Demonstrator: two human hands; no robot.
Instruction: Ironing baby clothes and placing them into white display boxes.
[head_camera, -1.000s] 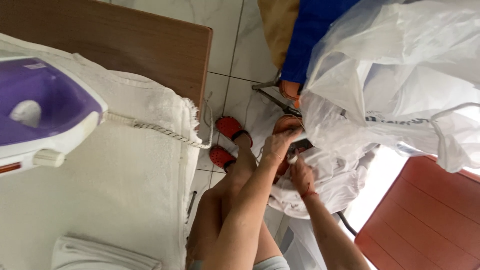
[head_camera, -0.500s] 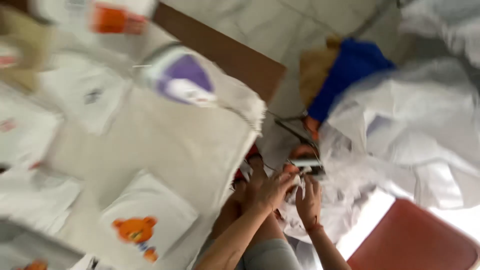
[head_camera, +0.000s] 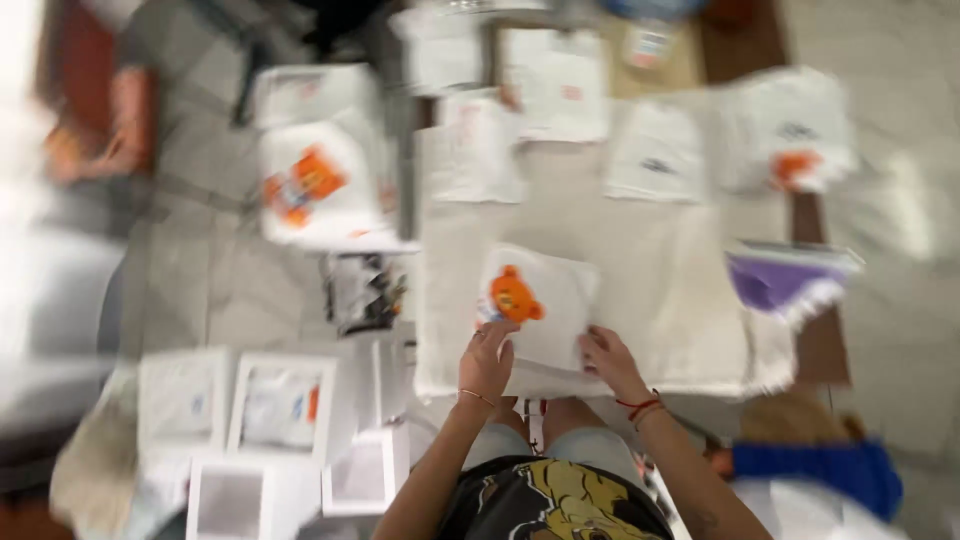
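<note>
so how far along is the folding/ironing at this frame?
Done, apparently: several folded white pieces lie along the far side of the padded table, and one with an orange print sits left. In hand: left hand and right hand rest on a white garment with an orange bear. The purple iron is parked right. What's left can't be judged; the frame is blurred.

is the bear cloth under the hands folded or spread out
Folded. The bear cloth lies as a small neat square on the padded board, with the left hand and right hand on its near edge.
</note>
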